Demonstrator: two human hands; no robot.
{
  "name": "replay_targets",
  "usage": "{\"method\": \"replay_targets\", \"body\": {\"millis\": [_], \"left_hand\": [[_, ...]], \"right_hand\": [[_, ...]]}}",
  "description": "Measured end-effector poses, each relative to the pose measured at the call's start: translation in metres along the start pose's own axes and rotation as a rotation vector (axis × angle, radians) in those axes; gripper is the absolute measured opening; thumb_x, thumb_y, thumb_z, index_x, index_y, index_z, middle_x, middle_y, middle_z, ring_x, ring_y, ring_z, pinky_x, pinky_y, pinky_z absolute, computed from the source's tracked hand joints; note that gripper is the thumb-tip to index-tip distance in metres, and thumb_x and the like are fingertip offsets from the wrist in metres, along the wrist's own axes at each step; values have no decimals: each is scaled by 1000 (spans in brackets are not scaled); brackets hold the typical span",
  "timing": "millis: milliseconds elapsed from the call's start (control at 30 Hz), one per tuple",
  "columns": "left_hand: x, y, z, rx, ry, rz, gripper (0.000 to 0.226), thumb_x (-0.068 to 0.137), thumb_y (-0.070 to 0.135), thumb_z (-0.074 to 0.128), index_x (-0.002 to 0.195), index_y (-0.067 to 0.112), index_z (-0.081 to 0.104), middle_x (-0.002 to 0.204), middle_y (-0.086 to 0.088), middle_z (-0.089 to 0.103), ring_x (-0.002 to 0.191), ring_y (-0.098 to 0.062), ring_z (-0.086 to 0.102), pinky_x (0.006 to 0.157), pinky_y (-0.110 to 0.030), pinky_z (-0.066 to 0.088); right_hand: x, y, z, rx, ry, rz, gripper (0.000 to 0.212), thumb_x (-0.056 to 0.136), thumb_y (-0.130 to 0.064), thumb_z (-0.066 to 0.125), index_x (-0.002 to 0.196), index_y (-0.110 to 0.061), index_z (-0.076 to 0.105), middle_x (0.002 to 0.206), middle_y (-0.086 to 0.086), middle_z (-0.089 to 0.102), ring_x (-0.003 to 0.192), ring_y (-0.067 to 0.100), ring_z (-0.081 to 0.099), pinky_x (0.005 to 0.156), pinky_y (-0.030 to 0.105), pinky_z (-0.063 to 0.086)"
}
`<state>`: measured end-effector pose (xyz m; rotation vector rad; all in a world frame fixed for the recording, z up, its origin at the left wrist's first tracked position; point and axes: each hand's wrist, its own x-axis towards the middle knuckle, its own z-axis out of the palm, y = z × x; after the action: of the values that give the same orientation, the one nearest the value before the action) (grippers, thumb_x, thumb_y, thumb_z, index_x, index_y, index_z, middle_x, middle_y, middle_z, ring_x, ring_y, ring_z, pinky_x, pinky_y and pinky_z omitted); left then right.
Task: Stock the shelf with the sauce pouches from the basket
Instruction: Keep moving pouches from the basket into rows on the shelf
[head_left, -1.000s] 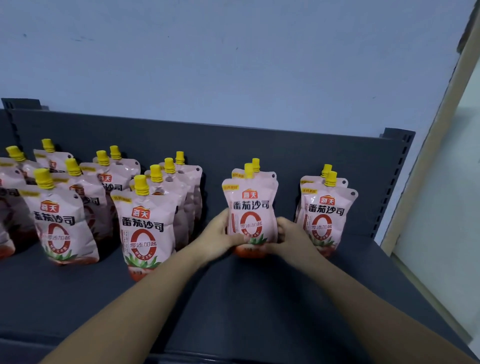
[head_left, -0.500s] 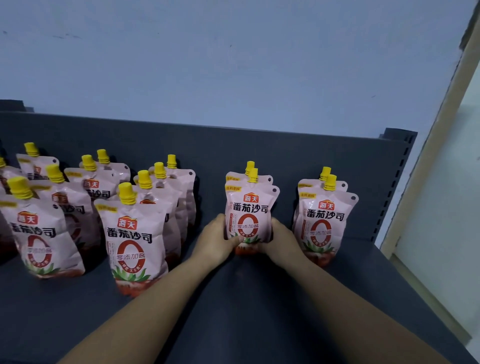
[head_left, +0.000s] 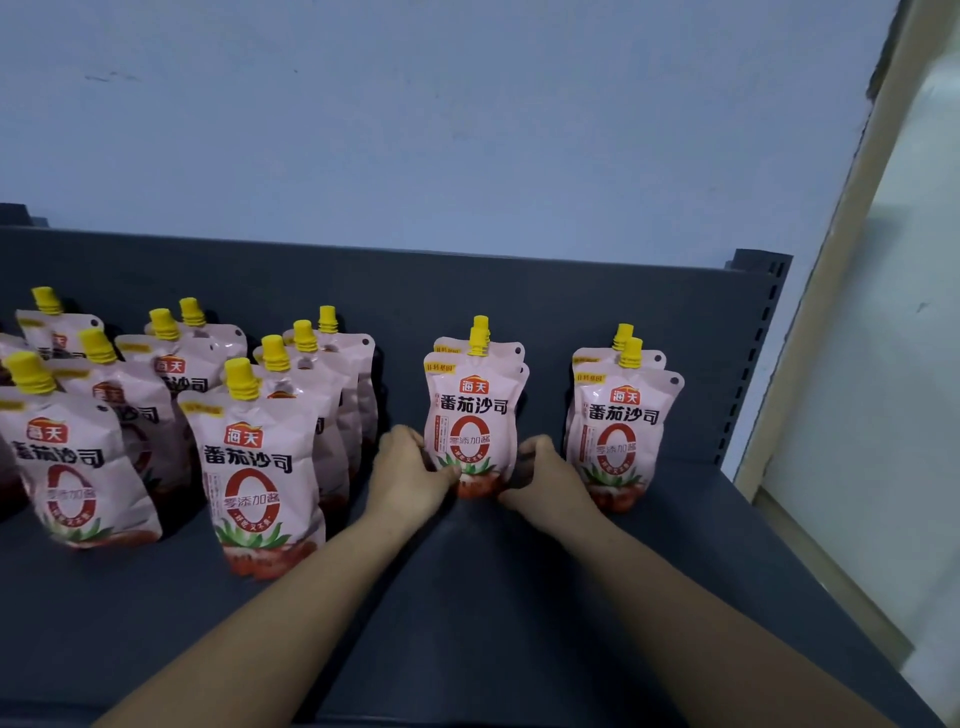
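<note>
Pushed further back, upright pouch (head_left: 471, 431) gripped low by left hand (head_left: 410, 475), right hand (head_left: 550, 480)

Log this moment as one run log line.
step: seating pouch | left hand: on middle pouch | right hand: on same pouch | pouch: upright on shelf | basket: unseen

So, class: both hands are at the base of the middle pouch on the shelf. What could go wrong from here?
1. The held pouch could topple once the left hand and right hand let go; only its narrow base stands on the shelf.
2. If it tips back, it may knock the pouch behind it.
</note>
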<state>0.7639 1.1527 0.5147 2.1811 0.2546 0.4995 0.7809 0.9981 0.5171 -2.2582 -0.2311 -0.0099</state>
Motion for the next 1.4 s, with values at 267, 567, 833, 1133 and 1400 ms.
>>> {"method": "replay_targets", "body": {"millis": [267,567,833,1133,1400], "left_hand": [[-28,51,27,-116,-150,204,13,81,8,57,78,19,52,70,4,57,71,-17,54,67,-34,48],[-32,70,103,-320,-467,16,54,79,6,68,126,12,42,128,-2,57,117,-18,54,93,-27,43],[-31,72,86,-456,-454,105,33,84,10,67,111,10,48,112,-2,63,103,-14,60,75,-18,52],[-25,133,44,-681,-405,15,15,94,29,52,100,16,57,102,-5,68,92,-19,66,81,-35,54],[-33,140,17,-695,-712,137,16,85,20,66,101,18,65,89,3,75,81,-8,70,69,-19,55]], "right_hand": [[-29,30,-76,-64,94,109,7,84,-19,60,78,-16,63,80,5,71,71,21,69,67,33,56],[-29,82,-92,214,196,200,60,80,-12,68,132,-8,37,125,4,55,114,20,53,97,36,45],[-25,60,-95,348,309,4,17,88,-11,60,102,-12,51,107,5,63,97,20,62,79,31,53],[-41,10,-126,734,50,-301,66,79,-13,68,130,-39,35,116,-11,65,105,7,65,83,22,54],[-47,16,-136,688,-55,-311,60,66,2,51,116,-29,60,117,2,66,104,19,65,88,35,54]]}}
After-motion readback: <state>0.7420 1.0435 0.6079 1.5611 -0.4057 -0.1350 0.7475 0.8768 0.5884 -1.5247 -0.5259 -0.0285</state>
